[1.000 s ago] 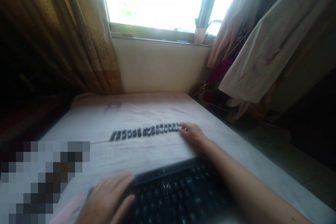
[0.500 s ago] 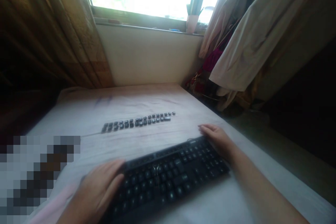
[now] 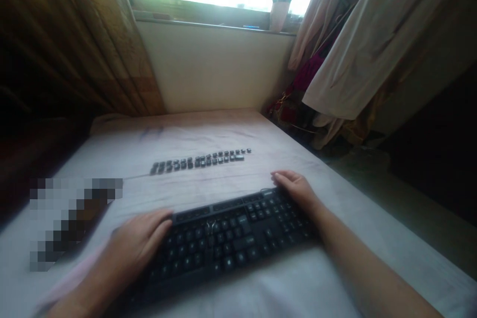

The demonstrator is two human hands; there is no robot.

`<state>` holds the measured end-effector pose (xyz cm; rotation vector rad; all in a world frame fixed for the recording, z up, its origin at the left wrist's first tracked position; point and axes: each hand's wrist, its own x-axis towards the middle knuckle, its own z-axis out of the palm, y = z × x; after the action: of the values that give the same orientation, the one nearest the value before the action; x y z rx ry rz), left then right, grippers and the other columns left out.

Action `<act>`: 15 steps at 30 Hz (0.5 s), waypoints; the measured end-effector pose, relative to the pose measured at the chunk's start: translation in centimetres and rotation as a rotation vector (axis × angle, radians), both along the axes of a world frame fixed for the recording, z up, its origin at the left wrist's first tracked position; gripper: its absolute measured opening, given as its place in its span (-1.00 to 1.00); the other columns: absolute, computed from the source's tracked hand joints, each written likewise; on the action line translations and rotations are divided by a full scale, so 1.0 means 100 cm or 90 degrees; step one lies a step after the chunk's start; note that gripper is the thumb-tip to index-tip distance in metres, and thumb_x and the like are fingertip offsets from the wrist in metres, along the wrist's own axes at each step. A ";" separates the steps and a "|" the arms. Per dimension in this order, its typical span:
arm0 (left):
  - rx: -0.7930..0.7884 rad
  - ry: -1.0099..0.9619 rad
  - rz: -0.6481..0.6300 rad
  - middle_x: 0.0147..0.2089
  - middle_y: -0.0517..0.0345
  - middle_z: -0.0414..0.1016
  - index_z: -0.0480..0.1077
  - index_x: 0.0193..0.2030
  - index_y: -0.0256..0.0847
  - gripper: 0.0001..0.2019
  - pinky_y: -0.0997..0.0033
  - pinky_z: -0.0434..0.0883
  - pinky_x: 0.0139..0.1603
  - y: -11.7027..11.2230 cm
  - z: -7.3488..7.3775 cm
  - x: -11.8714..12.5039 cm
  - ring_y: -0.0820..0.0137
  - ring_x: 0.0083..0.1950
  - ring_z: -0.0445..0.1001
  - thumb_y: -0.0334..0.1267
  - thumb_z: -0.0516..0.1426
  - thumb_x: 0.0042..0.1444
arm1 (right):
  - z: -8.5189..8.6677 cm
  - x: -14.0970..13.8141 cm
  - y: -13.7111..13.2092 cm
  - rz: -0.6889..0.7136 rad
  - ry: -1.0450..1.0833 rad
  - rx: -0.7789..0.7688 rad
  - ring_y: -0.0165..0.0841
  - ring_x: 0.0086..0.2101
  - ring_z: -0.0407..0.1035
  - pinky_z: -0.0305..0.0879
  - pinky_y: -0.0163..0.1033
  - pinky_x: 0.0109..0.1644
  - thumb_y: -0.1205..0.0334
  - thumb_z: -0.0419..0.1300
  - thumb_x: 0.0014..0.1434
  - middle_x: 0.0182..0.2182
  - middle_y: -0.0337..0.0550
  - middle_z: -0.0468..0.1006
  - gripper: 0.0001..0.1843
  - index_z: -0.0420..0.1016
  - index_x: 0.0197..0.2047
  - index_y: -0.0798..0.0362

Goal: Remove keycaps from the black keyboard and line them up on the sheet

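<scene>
A black computer keyboard (image 3: 238, 243) lies at a slant in front of me, with some bare patches where keycaps are gone. My left hand (image 3: 143, 238) grips its left end, thumb on top. At the right end, my right hand (image 3: 294, 186) is closed round the edge, its fingers partly hidden. On the keys rests a small dark tool with thin wire loops (image 3: 210, 231), like a keycap puller. Beyond the keyboard, several loose dark keycaps (image 3: 201, 161) are lined up in two rows on the pale sheet.
The pale sheet (image 3: 208, 134) covers a bed-like surface whose right edge drops to the floor. A blurred-out dark object lies at left. Behind stand a window with a potted plant (image 3: 278, 16), a curtain (image 3: 137, 59) and hanging clothes (image 3: 350, 59).
The keyboard has shifted a little to the left with both hands on it. My view has tilted slightly down, and the keycap rows look unchanged.
</scene>
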<state>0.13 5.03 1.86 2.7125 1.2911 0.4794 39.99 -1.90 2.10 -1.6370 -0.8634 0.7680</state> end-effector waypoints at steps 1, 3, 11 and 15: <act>-0.006 0.006 0.006 -0.03 0.14 0.61 0.51 -0.04 -0.07 -0.48 0.17 0.47 0.04 -0.001 0.000 -0.001 0.19 0.00 0.55 0.15 -0.14 0.23 | 0.001 -0.004 0.000 0.012 -0.010 -0.004 -0.30 -0.38 0.47 0.38 -0.20 -0.21 -0.04 0.33 -0.16 -0.41 -0.08 0.62 -0.60 0.60 -0.33 0.11; -0.017 0.013 0.006 0.00 0.11 0.59 0.49 -0.01 -0.08 -0.49 0.15 0.44 0.07 -0.003 0.001 0.000 0.19 0.02 0.53 0.13 -0.13 0.24 | 0.003 -0.014 -0.001 0.042 -0.041 -0.013 -0.28 -0.36 0.47 0.38 -0.18 -0.20 -0.04 0.30 -0.13 -0.40 -0.07 0.63 -0.60 0.60 -0.32 0.11; -0.037 0.005 -0.013 0.02 0.09 0.57 0.46 0.02 -0.10 -0.55 0.11 0.40 0.12 -0.008 0.005 0.011 0.21 0.05 0.50 0.07 -0.10 0.26 | 0.004 -0.033 -0.004 0.103 -0.135 -0.035 -0.22 -0.33 0.50 0.40 -0.15 -0.21 -0.01 0.19 0.01 -0.36 -0.05 0.64 -0.63 0.60 -0.26 0.10; -0.038 0.014 -0.019 0.05 0.09 0.55 0.45 0.06 -0.11 -0.54 0.12 0.38 0.14 -0.009 0.002 0.012 0.22 0.08 0.48 0.06 -0.12 0.27 | 0.010 -0.036 -0.004 0.125 -0.267 0.002 -0.21 -0.29 0.50 0.40 -0.12 -0.14 0.11 0.15 0.07 -0.34 -0.05 0.64 -0.73 0.59 -0.30 0.08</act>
<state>1.28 4.18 2.08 2.6919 1.2474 0.4024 36.34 -2.29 3.13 -1.7587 -1.3360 0.5586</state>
